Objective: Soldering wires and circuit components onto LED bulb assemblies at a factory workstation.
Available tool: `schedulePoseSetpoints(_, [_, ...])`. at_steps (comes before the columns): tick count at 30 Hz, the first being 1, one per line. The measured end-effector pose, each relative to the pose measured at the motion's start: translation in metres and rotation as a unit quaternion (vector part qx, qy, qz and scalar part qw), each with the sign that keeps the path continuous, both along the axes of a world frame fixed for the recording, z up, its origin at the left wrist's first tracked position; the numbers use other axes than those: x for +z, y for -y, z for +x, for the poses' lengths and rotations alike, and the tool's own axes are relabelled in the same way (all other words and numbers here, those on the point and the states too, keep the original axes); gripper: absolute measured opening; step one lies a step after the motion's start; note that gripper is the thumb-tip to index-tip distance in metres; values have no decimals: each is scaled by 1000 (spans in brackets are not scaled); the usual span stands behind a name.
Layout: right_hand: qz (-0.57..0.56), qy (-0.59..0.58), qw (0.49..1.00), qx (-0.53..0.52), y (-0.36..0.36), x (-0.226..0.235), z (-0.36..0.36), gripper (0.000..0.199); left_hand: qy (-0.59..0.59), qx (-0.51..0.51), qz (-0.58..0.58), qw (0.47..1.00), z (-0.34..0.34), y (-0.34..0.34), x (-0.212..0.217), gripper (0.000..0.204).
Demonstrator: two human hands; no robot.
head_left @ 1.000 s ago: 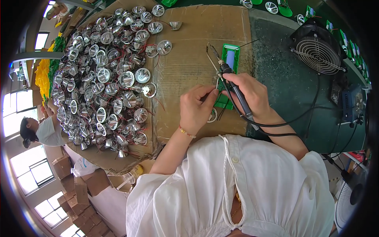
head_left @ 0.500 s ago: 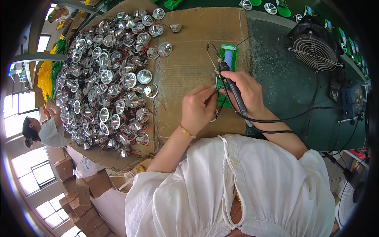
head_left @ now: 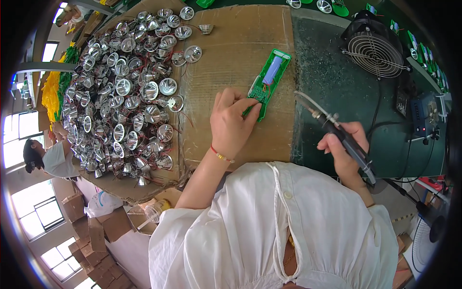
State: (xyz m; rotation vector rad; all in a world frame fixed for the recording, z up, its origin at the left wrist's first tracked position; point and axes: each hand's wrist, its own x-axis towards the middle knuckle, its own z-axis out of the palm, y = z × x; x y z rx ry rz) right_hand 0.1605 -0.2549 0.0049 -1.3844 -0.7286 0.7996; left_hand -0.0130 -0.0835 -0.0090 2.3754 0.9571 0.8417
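A narrow green plastic casing (head_left: pixel 275 86) lies slanted on cardboard, holding a blue cylindrical battery (head_left: pixel 273 70) and a green circuit board (head_left: pixel 260 93) with thin red wires. My left hand (head_left: pixel 233 116) is closed at the casing's near end, thumb and forefinger gripping beside the board; the exact spot is hidden by the fingers. My right hand (head_left: pixel 347 145) is wrapped round a black-handled soldering iron (head_left: pixel 344 137) with a curved metal tube alongside its tip. The iron is raised off to the right, its tip pointing up-left, apart from the casing.
A big heap of silver reflector cups (head_left: pixel 130 91) with wires covers the left of the cardboard (head_left: pixel 236 38). At the back right stands a black fan (head_left: pixel 375 53) with a wire guard, and nearby a blue box (head_left: pixel 426 115) with cables. A person (head_left: pixel 55 154) is at far left.
My right hand has drawn the soldering iron away from the board, to the right and toward me. The casing has turned from upright to slanted; my left hand has stayed at its near end.
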Motion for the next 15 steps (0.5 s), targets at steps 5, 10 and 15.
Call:
schedulePoseSetpoints(5, [-25,-23,998,47,-7,-7,-8,18,-35,18,-13,999,5,2,-6,10])
schedulePoseSetpoints(10, [-8,-22,998,59,-17,-11,-12,16,5,19,-33,999,7,3,-11,7])
schedulePoseSetpoints(15, [-6,-8,999,52,-20,-14,-12,16,31,32,-80,996,8,2,-9,6])
